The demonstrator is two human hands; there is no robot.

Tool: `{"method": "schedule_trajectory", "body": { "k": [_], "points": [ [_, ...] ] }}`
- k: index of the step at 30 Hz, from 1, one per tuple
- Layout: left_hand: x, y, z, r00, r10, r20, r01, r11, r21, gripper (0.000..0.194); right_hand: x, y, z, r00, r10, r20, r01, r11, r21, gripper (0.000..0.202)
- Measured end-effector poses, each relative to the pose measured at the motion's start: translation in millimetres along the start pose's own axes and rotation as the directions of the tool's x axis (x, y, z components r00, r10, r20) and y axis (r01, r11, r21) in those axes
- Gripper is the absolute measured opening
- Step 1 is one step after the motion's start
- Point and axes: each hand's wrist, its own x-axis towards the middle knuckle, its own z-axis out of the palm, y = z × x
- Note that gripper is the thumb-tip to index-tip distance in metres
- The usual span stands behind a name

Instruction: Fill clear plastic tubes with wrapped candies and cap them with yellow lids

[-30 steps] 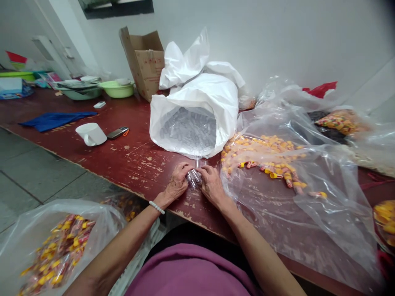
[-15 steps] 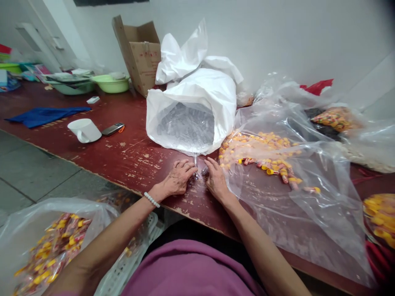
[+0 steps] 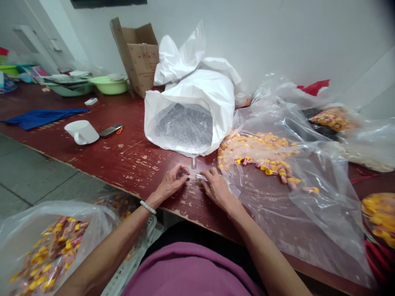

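One plastic bag (image 3: 18,222) with yellow-capped pieces (image 3: 61,242) sits at eight o'clock from the gap between the hands, below the red table top (image 3: 132,160). At about ten o'clock are a blue cloth (image 3: 45,118), a white mug (image 3: 84,131) and a phone-like device (image 3: 109,130). The left hand (image 3: 169,183), at nine o'clock, curves its thumb and fingers toward each other; something clear (image 3: 184,171) shows there, but I cannot tell whether it is gripped. At twelve o'clock a white sack (image 3: 219,94) opens toward six, showing clear tubes (image 3: 187,123), with a loose tube (image 3: 194,161) just below its mouth. At three o'clock a held tube (image 3: 201,177) is pinched in the fingertips of the right hand (image 3: 216,187). Rightmost, clear film (image 3: 277,222) spreads from two to four o'clock, more yellow-capped pieces in or under it.
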Motion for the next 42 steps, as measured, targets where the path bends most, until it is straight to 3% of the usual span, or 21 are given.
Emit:
{"method": "schedule_trajectory", "body": {
  "k": [3,9,13,15,18,22,26,30,35,39,42],
  "points": [
    [-3.4,6.4,-1.4,1.000,-0.017,0.019,0.021,0.973,-0.229,0.026,-1.0,-13.0,-3.4,0.998,-0.048,0.027,0.043,0.987,0.157,0.034],
    [-5.4,17.1,-2.4,0.971,0.008,0.238,0.124,0.836,-0.535,0.046,6.8,-23.0,8.2,0.998,0.008,-0.061,0.028,0.825,0.565,0.051],
    [-4.9,10.9,4.0,0.981,-0.035,0.189,0.153,0.733,-0.662,0.051,17.2,-19.6,20.1,0.997,0.068,-0.028,-0.027,0.692,0.721,0.056],
    [-4.8,5.7,7.7,0.988,-0.095,0.120,0.152,0.687,-0.711,0.049,27.1,-16.6,22.6,0.989,0.141,-0.036,-0.077,0.718,0.692,0.049],
    [-3.8,-0.5,8.8,0.980,-0.198,0.028,0.134,0.549,-0.825,0.045,47.2,-13.0,24.8,0.963,0.242,-0.116,-0.146,0.834,0.533,0.032],
    [-1.1,-3.9,1.4,0.965,-0.255,0.067,0.149,0.321,-0.935,0.042,70.1,-13.0,32.7,0.949,0.288,-0.127,-0.198,0.860,0.470,0.034],
    [0.8,-5.2,-4.0,0.957,-0.276,0.088,0.157,0.236,-0.959,0.045,76.5,-12.5,39.3,0.932,0.349,-0.099,-0.258,0.828,0.498,0.028],
    [2.6,-5.2,-1.5,0.956,-0.282,0.076,0.148,0.244,-0.958,0.050,62.5,-17.5,39.7,0.938,0.343,-0.054,-0.241,0.755,0.609,0.023],
    [3.7,-2.2,7.4,0.965,-0.260,0.013,0.104,0.338,-0.935,0.050,31.3,-39.1,43.5,0.966,0.255,-0.039,-0.153,0.688,0.709,0.019],
    [0.7,5.0,13.4,0.964,-0.262,-0.053,0.079,0.471,-0.879,0.053,20.7,-43.5,45.9,0.970,0.175,-0.171,-0.026,0.770,0.637,0.023],
    [-3.1,10.2,16.4,0.964,-0.254,-0.075,0.093,0.588,-0.804,0.055,12.8,-41.2,39.0,0.980,0.110,-0.167,0.003,0.826,0.563,0.035]
  ]
}}
